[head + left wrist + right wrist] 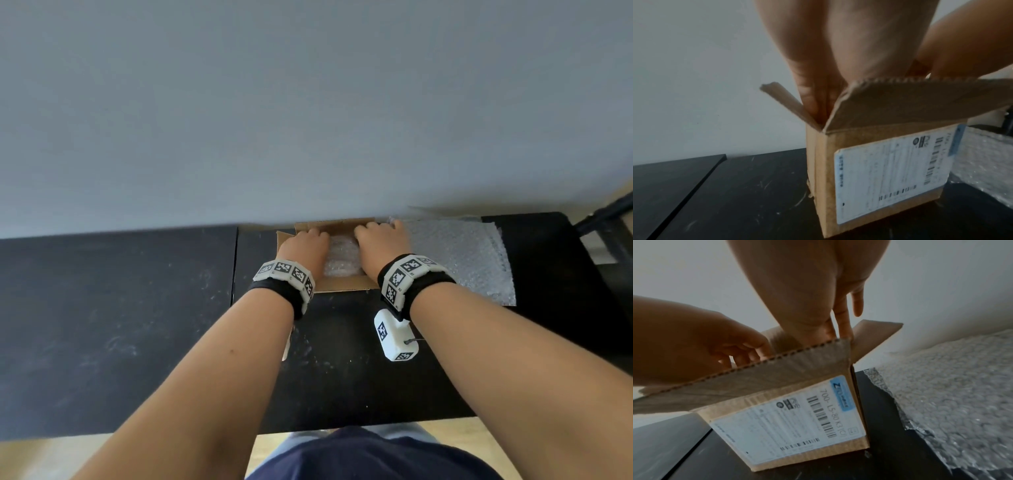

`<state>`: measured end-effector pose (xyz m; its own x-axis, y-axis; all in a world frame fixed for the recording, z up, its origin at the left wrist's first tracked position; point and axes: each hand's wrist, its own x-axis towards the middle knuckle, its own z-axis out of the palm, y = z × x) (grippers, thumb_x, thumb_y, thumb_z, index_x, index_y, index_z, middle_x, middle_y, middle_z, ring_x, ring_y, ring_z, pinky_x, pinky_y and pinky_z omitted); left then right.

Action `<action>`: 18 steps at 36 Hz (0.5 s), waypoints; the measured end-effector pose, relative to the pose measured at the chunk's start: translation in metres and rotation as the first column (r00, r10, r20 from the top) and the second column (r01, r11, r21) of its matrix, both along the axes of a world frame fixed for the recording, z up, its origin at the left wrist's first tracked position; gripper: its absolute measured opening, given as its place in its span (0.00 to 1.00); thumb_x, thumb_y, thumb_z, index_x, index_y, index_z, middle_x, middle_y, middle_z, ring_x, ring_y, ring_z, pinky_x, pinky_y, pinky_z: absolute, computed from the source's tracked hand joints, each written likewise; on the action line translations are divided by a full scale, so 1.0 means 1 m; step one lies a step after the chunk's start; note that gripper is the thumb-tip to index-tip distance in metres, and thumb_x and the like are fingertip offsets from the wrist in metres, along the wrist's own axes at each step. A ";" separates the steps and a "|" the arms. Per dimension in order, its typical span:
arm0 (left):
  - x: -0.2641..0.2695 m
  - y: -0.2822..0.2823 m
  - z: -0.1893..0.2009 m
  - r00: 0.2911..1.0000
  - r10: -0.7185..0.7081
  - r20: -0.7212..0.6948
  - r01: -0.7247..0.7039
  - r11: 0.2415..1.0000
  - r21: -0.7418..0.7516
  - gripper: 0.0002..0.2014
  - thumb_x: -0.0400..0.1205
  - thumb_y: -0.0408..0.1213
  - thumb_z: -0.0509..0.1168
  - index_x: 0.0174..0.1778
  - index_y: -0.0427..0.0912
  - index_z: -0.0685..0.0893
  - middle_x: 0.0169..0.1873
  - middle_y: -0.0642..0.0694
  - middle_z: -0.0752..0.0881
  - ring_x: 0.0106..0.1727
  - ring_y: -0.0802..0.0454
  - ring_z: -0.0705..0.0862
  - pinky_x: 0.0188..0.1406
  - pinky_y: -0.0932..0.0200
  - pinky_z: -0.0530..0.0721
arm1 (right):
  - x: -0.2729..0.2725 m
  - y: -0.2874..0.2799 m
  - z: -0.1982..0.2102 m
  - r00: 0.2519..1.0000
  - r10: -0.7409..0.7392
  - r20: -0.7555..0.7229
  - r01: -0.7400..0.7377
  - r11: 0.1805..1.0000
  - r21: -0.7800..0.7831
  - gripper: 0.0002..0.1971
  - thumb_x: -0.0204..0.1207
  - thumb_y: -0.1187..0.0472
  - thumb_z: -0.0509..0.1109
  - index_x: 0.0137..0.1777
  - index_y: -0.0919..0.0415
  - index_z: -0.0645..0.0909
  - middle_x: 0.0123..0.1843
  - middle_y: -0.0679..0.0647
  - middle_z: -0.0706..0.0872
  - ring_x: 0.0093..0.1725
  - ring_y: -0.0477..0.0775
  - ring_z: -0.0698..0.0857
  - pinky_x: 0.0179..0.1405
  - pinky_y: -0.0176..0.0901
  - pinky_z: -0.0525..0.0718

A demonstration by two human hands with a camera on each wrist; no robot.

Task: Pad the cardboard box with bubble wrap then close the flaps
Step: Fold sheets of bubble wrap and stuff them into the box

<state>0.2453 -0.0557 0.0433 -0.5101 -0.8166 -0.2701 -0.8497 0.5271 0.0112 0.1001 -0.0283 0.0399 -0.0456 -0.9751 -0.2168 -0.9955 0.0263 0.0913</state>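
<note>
Brown cardboard box [342, 284] stands upright at the far edge of the black desk [120, 325], close to the grey wall [308, 102], with its top flaps standing open. A white shipping label [789, 423] with barcodes covers the side of the box that faces the person.

Both hands reach down into the open top. The left hand [303, 248] is at the left side of the opening; in the left wrist view its fingers [809, 97] are straight and held together, going down between the side flap and the near flap [920, 104]. The right hand [382, 245] is at the right side of the opening; in the right wrist view its fingers [842, 321] point downward, nearly straight, behind the near flap. I cannot tell what the fingertips touch inside, because the flaps hide them.

Between the two hands, crumpled bubble wrap [342, 257] lies inside the box. One more sheet of bubble wrap [462, 253] lies flat on the desk just beside the box, on its right, toward the far right corner of the desk.

Each wrist carries a black band with white marker tiles [286, 272].
</note>
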 end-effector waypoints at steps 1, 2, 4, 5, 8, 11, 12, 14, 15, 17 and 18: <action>0.000 0.000 0.002 1.000 -0.004 0.001 0.004 1.000 -0.011 0.20 0.79 0.29 0.65 0.67 0.39 0.74 0.65 0.41 0.77 0.66 0.41 0.78 0.55 0.47 0.81 | -0.001 0.002 0.002 1.000 -0.003 -0.008 0.003 1.000 -0.022 0.13 0.75 0.64 0.66 0.59 0.54 0.79 0.59 0.55 0.84 0.62 0.60 0.82 0.75 0.60 0.65; 0.000 0.001 0.004 1.000 -0.011 0.002 0.011 1.000 -0.026 0.20 0.78 0.29 0.67 0.67 0.39 0.75 0.64 0.41 0.78 0.66 0.41 0.78 0.55 0.47 0.81 | -0.002 0.003 0.004 1.000 -0.011 -0.012 0.011 0.999 -0.044 0.13 0.75 0.63 0.66 0.58 0.54 0.79 0.58 0.54 0.84 0.61 0.60 0.82 0.71 0.58 0.68; -0.001 0.000 0.009 1.000 -0.031 -0.001 0.031 0.998 -0.060 0.20 0.77 0.29 0.68 0.65 0.40 0.75 0.63 0.42 0.78 0.66 0.41 0.78 0.54 0.48 0.81 | -0.006 0.007 0.010 0.999 -0.043 -0.008 0.042 0.995 -0.088 0.12 0.74 0.63 0.65 0.56 0.54 0.80 0.56 0.54 0.85 0.60 0.60 0.81 0.66 0.55 0.70; -0.002 0.000 0.012 0.999 -0.037 -0.006 0.036 0.997 -0.072 0.19 0.77 0.28 0.67 0.64 0.40 0.75 0.62 0.43 0.79 0.65 0.42 0.79 0.53 0.49 0.80 | -0.009 0.009 0.015 0.998 -0.063 -0.005 0.062 0.992 -0.110 0.11 0.75 0.62 0.65 0.56 0.54 0.81 0.55 0.53 0.85 0.60 0.60 0.82 0.65 0.55 0.70; -0.009 0.000 0.020 0.998 -0.056 -0.021 0.054 0.994 -0.097 0.18 0.78 0.26 0.62 0.64 0.41 0.75 0.58 0.43 0.80 0.60 0.42 0.81 0.50 0.50 0.80 | -0.020 0.018 0.025 0.992 -0.126 -0.001 0.124 0.980 -0.157 0.10 0.77 0.60 0.62 0.55 0.54 0.83 0.54 0.53 0.86 0.59 0.59 0.82 0.64 0.54 0.73; -0.023 0.003 0.027 0.995 -0.093 -0.038 0.088 0.989 -0.117 0.17 0.79 0.27 0.60 0.63 0.41 0.76 0.56 0.44 0.80 0.58 0.43 0.82 0.50 0.49 0.81 | -0.035 0.030 0.031 0.982 -0.188 -0.007 0.185 0.970 -0.155 0.14 0.75 0.64 0.62 0.58 0.55 0.83 0.57 0.53 0.86 0.62 0.59 0.82 0.64 0.53 0.73; -0.029 0.004 0.028 0.993 -0.108 -0.047 0.102 0.987 -0.128 0.16 0.79 0.27 0.60 0.63 0.41 0.76 0.55 0.44 0.81 0.57 0.43 0.82 0.50 0.49 0.80 | -0.041 0.035 0.032 0.978 -0.209 -0.010 0.205 0.966 -0.157 0.14 0.76 0.64 0.63 0.59 0.55 0.83 0.59 0.54 0.86 0.63 0.59 0.82 0.64 0.53 0.73; -0.041 0.008 0.032 0.989 -0.139 -0.056 0.129 0.980 -0.150 0.15 0.80 0.28 0.60 0.63 0.41 0.77 0.55 0.44 0.81 0.57 0.43 0.82 0.50 0.51 0.79 | -0.053 0.045 0.035 0.971 -0.240 -0.021 0.234 0.962 -0.143 0.13 0.77 0.64 0.64 0.59 0.56 0.82 0.59 0.55 0.86 0.63 0.60 0.82 0.65 0.53 0.73; -0.048 0.011 0.034 0.986 -0.153 -0.062 0.142 0.977 -0.158 0.15 0.80 0.28 0.60 0.63 0.42 0.77 0.55 0.44 0.82 0.57 0.43 0.82 0.50 0.51 0.79 | -0.059 0.050 0.036 0.967 -0.253 -0.030 0.248 0.960 -0.129 0.12 0.77 0.64 0.64 0.59 0.57 0.82 0.59 0.56 0.86 0.63 0.61 0.82 0.65 0.53 0.73; -0.061 0.015 0.036 0.982 -0.173 -0.071 0.159 0.973 -0.168 0.15 0.79 0.29 0.61 0.62 0.42 0.77 0.55 0.45 0.82 0.58 0.44 0.82 0.52 0.50 0.80 | -0.071 0.059 0.036 0.958 -0.282 -0.056 0.275 0.955 -0.110 0.12 0.77 0.65 0.62 0.58 0.58 0.82 0.59 0.56 0.86 0.62 0.60 0.82 0.64 0.53 0.74; -0.068 0.018 0.037 0.981 -0.183 -0.069 0.169 0.971 -0.170 0.15 0.79 0.29 0.63 0.62 0.42 0.77 0.55 0.45 0.81 0.58 0.44 0.82 0.52 0.50 0.80 | -0.077 0.063 0.035 0.952 -0.298 -0.064 0.290 0.951 -0.107 0.12 0.78 0.65 0.62 0.57 0.58 0.82 0.58 0.56 0.86 0.61 0.60 0.82 0.63 0.52 0.75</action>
<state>0.1770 -0.0382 0.0805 -0.6647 -0.7414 -0.0919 -0.7432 0.6688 -0.0199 0.0230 0.0343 0.0752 -0.3468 -0.9318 -0.1076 -0.9320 0.3294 0.1511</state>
